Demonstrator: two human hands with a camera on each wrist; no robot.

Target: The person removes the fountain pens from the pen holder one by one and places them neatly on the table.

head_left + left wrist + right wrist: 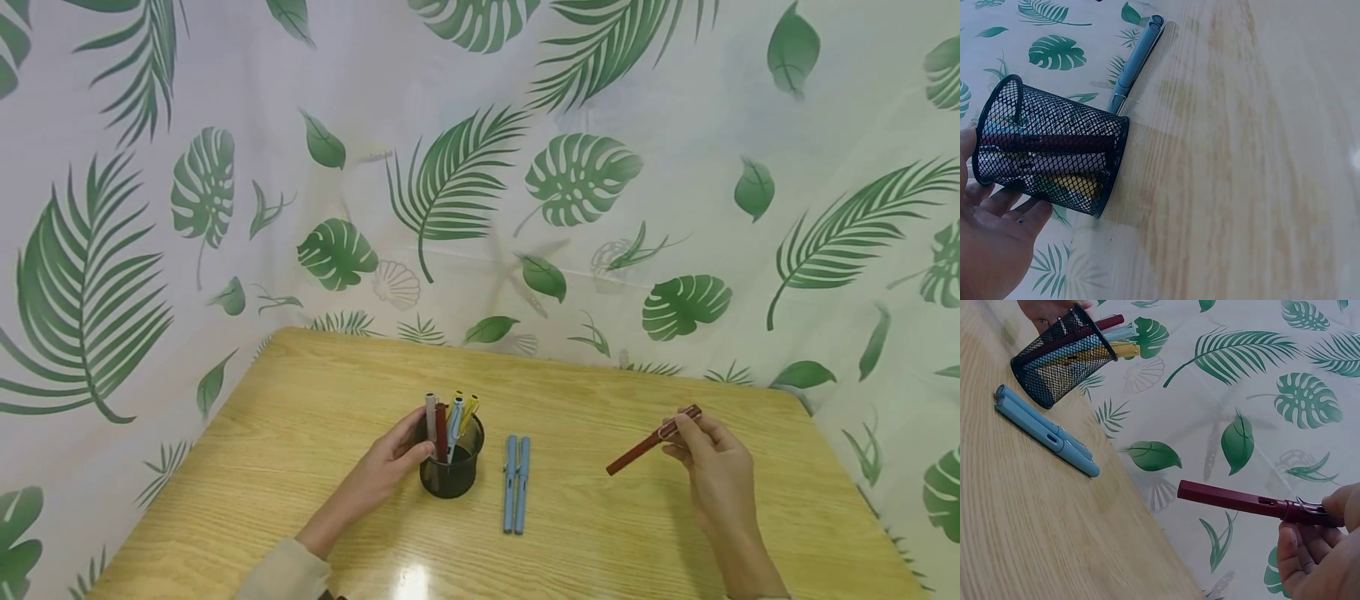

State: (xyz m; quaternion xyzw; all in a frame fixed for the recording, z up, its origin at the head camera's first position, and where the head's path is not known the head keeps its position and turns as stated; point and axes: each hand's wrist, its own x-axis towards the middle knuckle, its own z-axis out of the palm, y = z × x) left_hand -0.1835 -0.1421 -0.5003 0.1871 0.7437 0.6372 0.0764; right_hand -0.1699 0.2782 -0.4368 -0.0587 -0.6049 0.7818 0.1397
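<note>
A black mesh pen cup [447, 479] stands on the table with several pens in it: a grey one, a dark red one, a light blue one and yellow ones. My left hand [395, 458] grips the cup by its left side, thumb near the rim; its fingers lie against the mesh in the left wrist view. Off to the right, my right hand [716, 462] pinches a dark red pen [637, 452] by its clip end, held tilted in the air with the other end pointing down-left. Two blue pens [516, 492] lie side by side just right of the cup.
The wooden table [585, 533] runs back to a white cloth [480, 83] printed with green leaves, which hangs behind it and at the sides. A bright glare spot shows at the table's front.
</note>
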